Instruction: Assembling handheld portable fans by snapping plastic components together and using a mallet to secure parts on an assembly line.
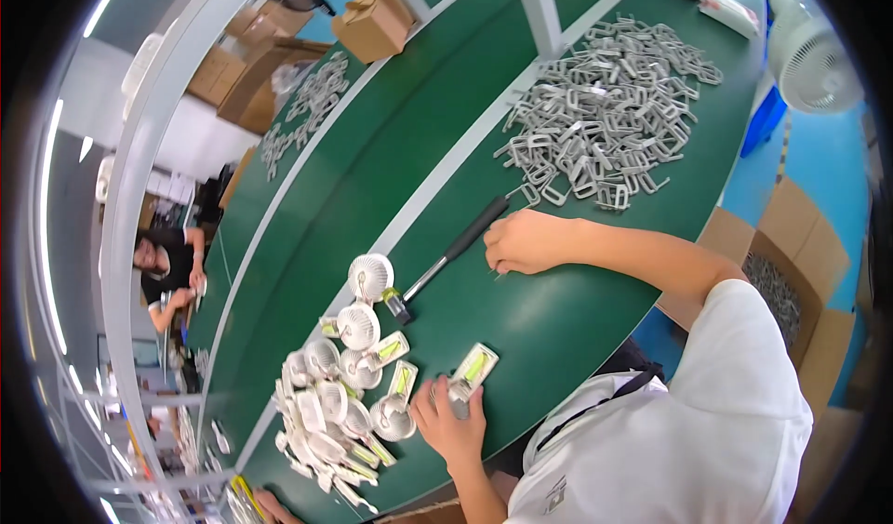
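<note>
My left hand is closed on a small white handheld fan, whose handle has a lime-green strip and points away from me. My right hand is closed just above the green work surface, its fingertips pinched together. Something thin shows below those fingertips, too small to name. Next to the right hand lies a hammer with a black grip and metal shaft, its head resting among the fans. A heap of similar white fans lies left of my left hand, several with lime-green handle strips.
A large pile of grey plastic clips covers the far right of the green table. A pale metal post rises behind it. An open carton of grey parts stands at right. A co-worker sits at far left.
</note>
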A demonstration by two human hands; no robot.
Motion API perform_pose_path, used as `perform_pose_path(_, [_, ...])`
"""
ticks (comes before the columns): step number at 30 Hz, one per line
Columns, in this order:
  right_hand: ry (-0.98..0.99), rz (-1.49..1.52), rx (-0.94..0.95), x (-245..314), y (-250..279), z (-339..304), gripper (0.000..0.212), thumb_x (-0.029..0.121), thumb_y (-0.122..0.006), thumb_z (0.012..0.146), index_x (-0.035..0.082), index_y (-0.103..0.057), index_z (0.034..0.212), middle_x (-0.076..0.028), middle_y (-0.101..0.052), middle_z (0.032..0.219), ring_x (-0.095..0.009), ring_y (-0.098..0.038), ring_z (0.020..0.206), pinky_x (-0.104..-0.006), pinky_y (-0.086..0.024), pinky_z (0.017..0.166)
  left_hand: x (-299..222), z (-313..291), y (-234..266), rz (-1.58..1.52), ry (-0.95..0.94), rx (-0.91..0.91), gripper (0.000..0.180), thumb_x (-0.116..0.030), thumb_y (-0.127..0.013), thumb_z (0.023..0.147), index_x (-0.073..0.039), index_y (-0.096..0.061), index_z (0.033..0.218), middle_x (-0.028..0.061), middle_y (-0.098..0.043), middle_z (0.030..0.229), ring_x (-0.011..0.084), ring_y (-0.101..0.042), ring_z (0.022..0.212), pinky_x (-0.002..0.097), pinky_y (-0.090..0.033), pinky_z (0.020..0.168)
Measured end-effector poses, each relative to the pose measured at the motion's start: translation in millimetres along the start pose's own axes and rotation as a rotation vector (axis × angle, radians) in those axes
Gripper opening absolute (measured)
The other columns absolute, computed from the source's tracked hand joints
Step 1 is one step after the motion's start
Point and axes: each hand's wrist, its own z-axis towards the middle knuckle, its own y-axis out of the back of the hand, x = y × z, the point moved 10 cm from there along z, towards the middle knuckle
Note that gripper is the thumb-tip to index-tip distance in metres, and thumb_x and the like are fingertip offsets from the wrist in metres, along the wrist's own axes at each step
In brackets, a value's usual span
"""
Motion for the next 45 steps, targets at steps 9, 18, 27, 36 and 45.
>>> perform_pose_path(9, [0.153,-0.302,-0.404,24.0,24.9,65.6,0.035,0.040,-0.077,0.080,0.010,-0.069,0.094,-0.008,-0.063,0.097,-0.026,-0.060,0.100,-0.0413,-0.046,0.085,-23.9,38.9,33.0,-0.210,0.053,-0.128,0.050,-0.018,-0.081,0.082,-0.002,-0.063,0.127,0.0177,-0.064,0.128,0.0412,-0.057,0.122,0.0517,-0.042,0.108])
perform_pose_path(18, [0.052,-0.180,-0.224,69.2,101.6,38.3,0.025,0.032,-0.063,0.099,0.008,-0.058,0.105,-0.011,-0.058,0.099,-0.031,-0.068,0.078,-0.0425,-0.057,0.058,-57.1,-40.1,33.4,-0.079,-0.119,-0.459,0.034,-0.010,-0.080,0.078,-0.002,-0.071,0.110,0.0166,-0.069,0.115,0.0396,-0.063,0.112,0.0528,-0.047,0.102])
perform_pose_path(27, [-0.098,-0.579,-1.204,145.3,410.3,-18.3,0.012,0.008,-0.068,0.095,0.001,-0.064,0.103,-0.014,-0.063,0.090,-0.032,-0.064,0.078,-0.0370,-0.050,0.070,-54.9,-32.9,19.6,-0.205,-0.242,-0.463,0.023,-0.013,-0.079,0.080,-0.008,-0.072,0.101,0.0106,-0.071,0.110,0.0360,-0.063,0.114,0.0531,-0.047,0.102])
perform_pose_path(36, [-0.161,0.615,-0.467,173.4,282.9,129.3,0.017,0.016,-0.064,0.101,0.002,-0.069,0.109,0.004,-0.058,0.078,-0.005,-0.054,0.070,-0.0234,-0.045,0.061,-53.8,18.1,79.3,-0.767,-0.186,-0.459,0.033,-0.009,-0.076,0.082,-0.005,-0.069,0.114,0.0153,-0.067,0.116,0.0375,-0.062,0.114,0.0488,-0.048,0.100])
perform_pose_path(45, [0.179,1.192,-0.225,317.8,107.1,234.2,0.031,0.012,-0.064,0.102,-0.001,-0.056,0.129,-0.005,-0.061,0.100,-0.010,-0.058,0.090,-0.0266,-0.050,0.083,46.6,99.1,167.8,-1.499,0.307,-0.613,0.032,-0.036,-0.041,0.111,-0.006,-0.048,0.118,-0.0041,-0.050,0.079,0.0045,-0.045,0.062,0.0202,-0.036,0.053])
